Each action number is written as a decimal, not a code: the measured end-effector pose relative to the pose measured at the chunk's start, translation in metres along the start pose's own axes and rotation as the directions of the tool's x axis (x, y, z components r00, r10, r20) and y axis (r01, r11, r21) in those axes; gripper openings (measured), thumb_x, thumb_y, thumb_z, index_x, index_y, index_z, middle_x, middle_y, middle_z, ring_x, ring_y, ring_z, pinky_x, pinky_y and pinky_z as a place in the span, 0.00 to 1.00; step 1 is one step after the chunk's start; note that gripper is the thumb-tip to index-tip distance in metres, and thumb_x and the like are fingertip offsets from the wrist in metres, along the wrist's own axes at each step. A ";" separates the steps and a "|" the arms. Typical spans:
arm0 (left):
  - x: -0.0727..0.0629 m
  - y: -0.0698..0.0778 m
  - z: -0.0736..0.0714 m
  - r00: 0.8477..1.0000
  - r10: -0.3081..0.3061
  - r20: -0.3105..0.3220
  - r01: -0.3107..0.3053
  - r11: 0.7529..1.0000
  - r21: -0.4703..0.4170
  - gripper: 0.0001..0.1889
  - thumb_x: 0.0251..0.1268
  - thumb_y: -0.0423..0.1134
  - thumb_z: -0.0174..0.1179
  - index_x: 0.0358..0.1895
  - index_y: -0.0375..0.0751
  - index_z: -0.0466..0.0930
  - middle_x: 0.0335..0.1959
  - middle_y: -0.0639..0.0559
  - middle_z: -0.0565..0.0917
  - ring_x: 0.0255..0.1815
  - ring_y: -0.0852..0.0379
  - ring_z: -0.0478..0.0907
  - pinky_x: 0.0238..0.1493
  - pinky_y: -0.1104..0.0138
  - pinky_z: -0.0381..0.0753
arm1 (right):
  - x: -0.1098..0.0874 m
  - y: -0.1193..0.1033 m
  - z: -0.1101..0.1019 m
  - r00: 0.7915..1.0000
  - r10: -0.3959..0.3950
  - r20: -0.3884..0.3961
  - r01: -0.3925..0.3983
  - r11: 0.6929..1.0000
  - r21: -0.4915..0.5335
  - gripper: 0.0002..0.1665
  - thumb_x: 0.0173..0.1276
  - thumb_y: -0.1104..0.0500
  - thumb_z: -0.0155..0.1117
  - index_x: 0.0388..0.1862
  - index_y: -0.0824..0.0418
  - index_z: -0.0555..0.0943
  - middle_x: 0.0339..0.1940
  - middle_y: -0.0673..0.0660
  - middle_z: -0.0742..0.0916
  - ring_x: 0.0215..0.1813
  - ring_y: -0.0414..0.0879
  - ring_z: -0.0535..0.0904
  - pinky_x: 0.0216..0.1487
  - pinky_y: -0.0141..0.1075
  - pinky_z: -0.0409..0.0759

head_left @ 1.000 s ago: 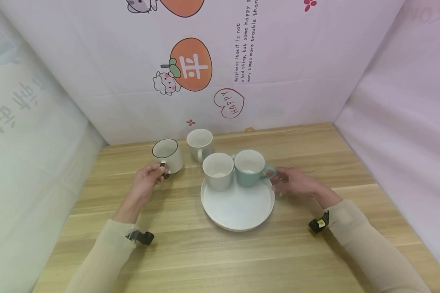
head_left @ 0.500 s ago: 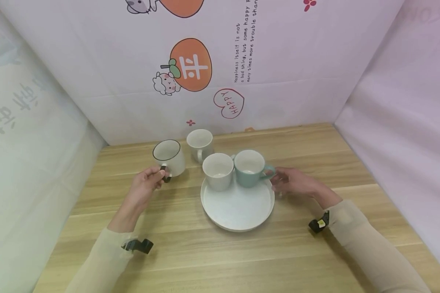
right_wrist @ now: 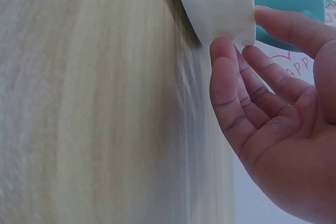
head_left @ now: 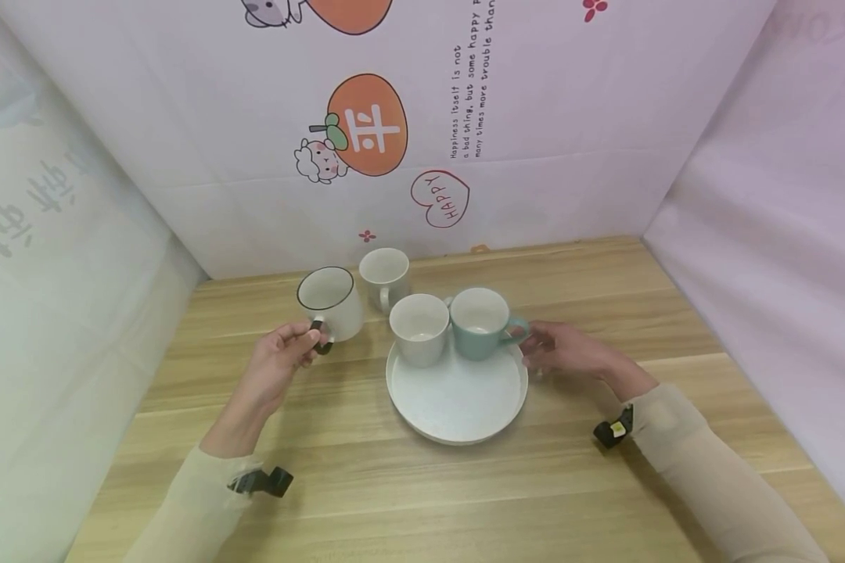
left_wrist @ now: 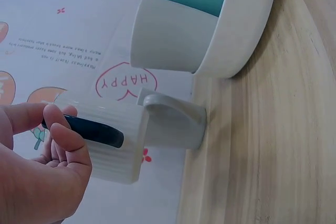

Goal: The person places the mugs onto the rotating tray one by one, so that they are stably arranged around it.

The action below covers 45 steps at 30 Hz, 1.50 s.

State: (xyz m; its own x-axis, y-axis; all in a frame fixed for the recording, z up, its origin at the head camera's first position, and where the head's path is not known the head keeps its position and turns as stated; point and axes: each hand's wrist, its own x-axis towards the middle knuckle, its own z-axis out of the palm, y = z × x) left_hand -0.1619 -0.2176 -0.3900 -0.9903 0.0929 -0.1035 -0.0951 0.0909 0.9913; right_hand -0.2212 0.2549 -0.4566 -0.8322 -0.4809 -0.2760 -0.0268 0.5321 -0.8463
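Observation:
My left hand (head_left: 285, 356) pinches the black handle (left_wrist: 97, 130) of a white mug with a dark rim (head_left: 341, 313). Its ribbed side faces the left wrist camera, and the mug is raised off the wooden table. At the right, my right hand (head_left: 566, 349) holds the edge of a round white tray (head_left: 458, 407); in the right wrist view the thumb lies at the rim and fingertips meet the outer wall. On the tray's far part stand a pale grey mug (head_left: 420, 344) and a teal mug (head_left: 475, 342), side by side, the teal handle near the right hand.
Another white cup (head_left: 386, 285) stands on the table (head_left: 366, 485) behind the tray, just right of the raised mug, its handle facing the person. A printed white cloth (head_left: 535, 188) hangs along the back, with more cloth at both sides.
The left hand has drawn the dark-rimmed mug slightly right and toward the person, up off the table. The right hand, the tray and its two mugs have stayed put.

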 end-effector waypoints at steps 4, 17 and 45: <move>-0.003 0.005 0.003 1.000 0.006 0.010 -0.006 1.000 -0.013 0.10 0.74 0.38 0.58 0.49 0.35 0.76 0.38 0.61 0.86 0.35 0.65 0.75 0.40 0.74 0.76 | 0.000 0.000 0.000 1.000 0.000 -0.002 0.000 1.000 -0.004 0.34 0.65 0.57 0.71 0.69 0.58 0.71 0.58 0.67 0.82 0.51 0.53 0.83 0.43 0.45 0.87; -0.013 0.023 0.022 0.999 0.017 0.034 -0.016 0.999 -0.047 0.07 0.73 0.34 0.57 0.47 0.34 0.75 0.38 0.59 0.86 0.35 0.64 0.75 0.38 0.75 0.77 | 0.001 -0.001 -0.002 1.000 -0.017 0.003 0.017 1.000 -0.007 0.34 0.65 0.57 0.71 0.69 0.58 0.71 0.57 0.66 0.83 0.49 0.53 0.83 0.43 0.45 0.87; -0.029 0.037 0.071 0.983 0.086 0.161 -0.080 0.996 -0.045 0.09 0.71 0.31 0.57 0.48 0.28 0.75 0.36 0.59 0.86 0.34 0.63 0.75 0.37 0.74 0.75 | -0.001 0.001 0.000 1.000 -0.016 -0.003 0.016 0.999 -0.031 0.35 0.65 0.56 0.71 0.70 0.56 0.71 0.58 0.66 0.83 0.58 0.60 0.82 0.44 0.44 0.87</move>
State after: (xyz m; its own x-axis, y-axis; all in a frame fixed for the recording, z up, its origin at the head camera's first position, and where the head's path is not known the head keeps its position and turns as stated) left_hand -0.1292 -0.1469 -0.3563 -0.9654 0.2590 -0.0291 -0.0198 0.0387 0.9991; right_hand -0.2205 0.2552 -0.4573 -0.8331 -0.4877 -0.2610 -0.0575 0.5456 -0.8360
